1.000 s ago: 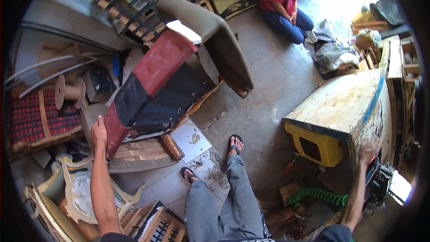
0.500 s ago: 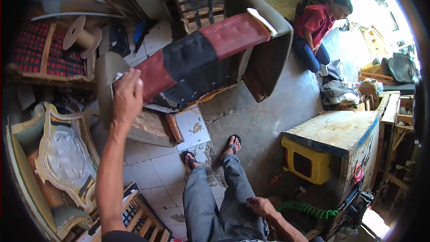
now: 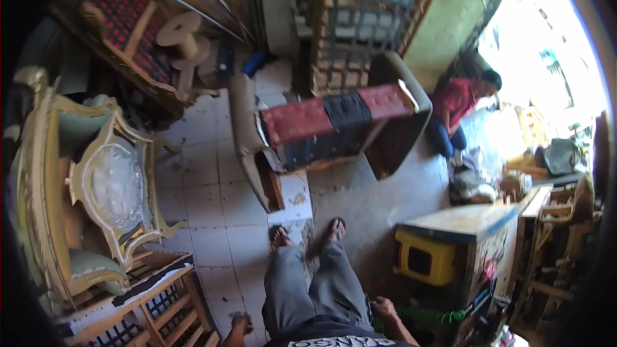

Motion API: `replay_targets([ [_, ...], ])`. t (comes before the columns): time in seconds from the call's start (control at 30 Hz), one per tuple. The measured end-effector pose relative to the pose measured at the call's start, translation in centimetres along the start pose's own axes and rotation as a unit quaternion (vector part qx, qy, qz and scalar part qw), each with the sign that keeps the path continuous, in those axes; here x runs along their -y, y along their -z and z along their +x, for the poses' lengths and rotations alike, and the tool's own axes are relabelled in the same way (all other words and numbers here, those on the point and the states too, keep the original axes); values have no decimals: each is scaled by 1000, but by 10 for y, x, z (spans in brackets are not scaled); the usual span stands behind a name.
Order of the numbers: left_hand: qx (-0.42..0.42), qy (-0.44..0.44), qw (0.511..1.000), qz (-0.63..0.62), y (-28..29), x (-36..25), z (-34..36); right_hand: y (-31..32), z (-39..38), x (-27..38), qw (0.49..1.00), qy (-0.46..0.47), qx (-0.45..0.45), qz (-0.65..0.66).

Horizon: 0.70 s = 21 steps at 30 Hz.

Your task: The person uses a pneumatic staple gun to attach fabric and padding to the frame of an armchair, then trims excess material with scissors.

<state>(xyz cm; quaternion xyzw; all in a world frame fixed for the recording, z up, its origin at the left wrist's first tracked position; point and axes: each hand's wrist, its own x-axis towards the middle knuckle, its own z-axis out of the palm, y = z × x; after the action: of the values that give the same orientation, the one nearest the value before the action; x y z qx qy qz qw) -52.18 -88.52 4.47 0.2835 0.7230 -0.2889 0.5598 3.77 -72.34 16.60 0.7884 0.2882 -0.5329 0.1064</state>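
Observation:
A stripped sofa stands ahead of my feet, with a seat covered in red and black panels and brown padded arms. Its lower front is bare, showing dark lining and wood edges. My left hand hangs low beside my left leg, apart from the sofa; motion blur hides its fingers. By my right hip is my right hand, its fingers curled in, with no object showing in them.
On the left are a carved chair frame and a slatted wooden frame. A webbed frame leans behind the sofa. A person in red crouches at far right. Nearer stand a workbench and a yellow plastic box.
My left hand has let go of the sofa's left arm and dropped to my side. The sofa now appears farther off and turned. My right hand has moved back beside my hip.

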Motion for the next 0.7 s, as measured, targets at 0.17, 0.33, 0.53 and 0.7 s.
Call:
replay_targets([
  [0.17,-37,83,971,-220,23,-41,-1,42,-49,99,990,-42,-77,-107],
  [0.33,-227,-127,735,-626,23,-173,-26,112,39,51,932,275,-150,-182],
  [0.53,-399,-146,820,-385,-40,-288,-31,107,90,92,933,345,-46,-94],
  [0.7,-394,-232,775,-436,-54,-270,-36,60,90,136,919,362,81,-131],
])
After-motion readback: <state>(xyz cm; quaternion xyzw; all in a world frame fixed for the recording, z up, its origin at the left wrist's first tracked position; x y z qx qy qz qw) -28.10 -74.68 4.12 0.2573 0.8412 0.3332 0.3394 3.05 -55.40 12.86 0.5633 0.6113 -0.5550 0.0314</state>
